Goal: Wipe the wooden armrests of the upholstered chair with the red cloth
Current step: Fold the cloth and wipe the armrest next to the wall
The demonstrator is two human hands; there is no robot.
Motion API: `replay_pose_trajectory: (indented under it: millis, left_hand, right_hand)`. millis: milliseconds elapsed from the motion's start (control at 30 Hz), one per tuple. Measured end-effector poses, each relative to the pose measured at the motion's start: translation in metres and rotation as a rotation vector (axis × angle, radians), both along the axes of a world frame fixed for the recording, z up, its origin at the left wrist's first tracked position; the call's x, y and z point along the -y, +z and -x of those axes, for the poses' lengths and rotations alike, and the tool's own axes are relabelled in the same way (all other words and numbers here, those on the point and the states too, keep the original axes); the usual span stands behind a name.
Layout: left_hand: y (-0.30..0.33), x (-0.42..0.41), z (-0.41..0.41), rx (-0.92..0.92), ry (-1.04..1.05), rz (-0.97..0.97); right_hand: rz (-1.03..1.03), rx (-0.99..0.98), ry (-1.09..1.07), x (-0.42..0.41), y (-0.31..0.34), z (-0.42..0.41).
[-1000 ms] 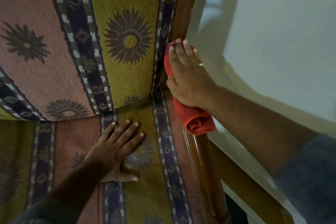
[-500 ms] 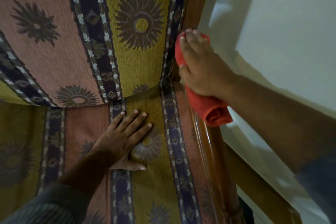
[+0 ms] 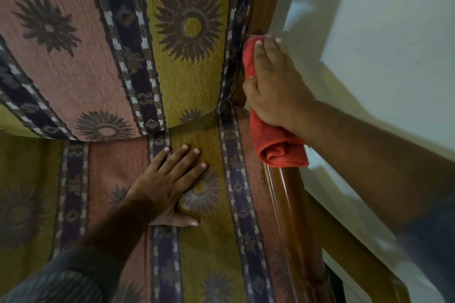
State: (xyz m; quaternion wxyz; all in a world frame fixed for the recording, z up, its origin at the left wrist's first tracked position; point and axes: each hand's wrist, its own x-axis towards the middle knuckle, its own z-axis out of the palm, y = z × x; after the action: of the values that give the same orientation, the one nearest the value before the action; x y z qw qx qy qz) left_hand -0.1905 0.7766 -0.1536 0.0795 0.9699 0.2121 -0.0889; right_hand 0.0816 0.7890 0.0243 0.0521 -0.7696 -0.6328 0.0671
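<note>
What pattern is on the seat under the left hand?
Stripes of mustard, pink and dark blue with sunburst shapes on the seat, seen in the head view.

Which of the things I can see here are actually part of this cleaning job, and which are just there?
Part of the job:
- red cloth
- right hand, pressing the cloth down
- wooden armrest

Just there:
- patterned seat cushion
- patterned backrest
- left hand, resting flat on the seat
- pale wall

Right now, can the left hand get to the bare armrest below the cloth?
Probably yes. The left hand lies flat on the seat cushion, and nothing stands between it and the armrest beside it, below the red cloth.
</note>
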Motion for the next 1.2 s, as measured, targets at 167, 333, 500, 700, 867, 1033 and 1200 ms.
replay_pose_trajectory:
  millis: [167,333,500,700,867,1033,1200]
  left_hand:
    - [0.002,0.0,0.0,-0.003,-0.001,-0.027]
    - [0.005,0.0,-0.002,-0.002,-0.005,-0.043]
    - [0.0,0.0,-0.003,-0.015,0.006,-0.049]
    - [0.0,0.002,-0.002,-0.021,-0.001,-0.085]
    - [0.004,0.003,-0.001,-0.019,-0.001,-0.104]
    - [0.01,0.002,0.0,-0.012,0.022,-0.111]
    - [0.008,0.009,0.003,-0.003,0.02,-0.127]
  right_hand:
    - [-0.018,0.02,0.058,-0.012,0.004,-0.002]
    - [0.003,-0.028,0.084,0.009,0.005,-0.001]
    - [0.038,0.054,0.128,0.029,0.002,0.004]
    - [0.046,0.146,0.11,0.015,0.0,0.011]
    - [-0.006,0.091,0.08,0.053,-0.006,0.024]
    - [0.044,0.04,0.099,0.08,-0.004,0.027]
    - [0.013,0.08,0.047,0.048,-0.005,0.024]
